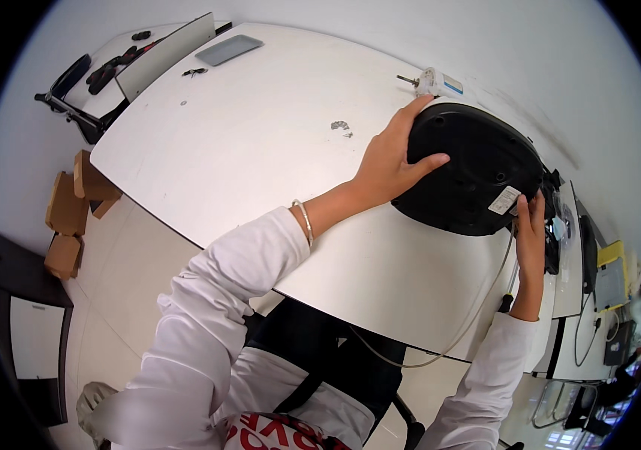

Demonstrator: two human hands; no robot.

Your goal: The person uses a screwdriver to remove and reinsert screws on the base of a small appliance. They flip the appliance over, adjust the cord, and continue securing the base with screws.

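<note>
My left hand (399, 157) grips the rounded black base (470, 157) of a device, fingers over its upper left edge and thumb on the underside. My right hand (530, 225) holds its lower right edge beside a white label (503, 200). The base is tilted up, its dark underside toward me. A grey cable (485, 301) hangs from near it over the table's front edge. A screwdriver (506, 302) lies partly hidden beside my right wrist. Behind the base sits a white cylindrical part (433, 82) with a metal shaft.
On the white table (185, 172) are a grey tray (228, 49), small dark pieces (194, 71) and small metal bits (341, 127). Dark equipment (553, 255) crowds the right end. Cardboard boxes (65, 210) stand left on the floor; another desk (80, 97) is behind.
</note>
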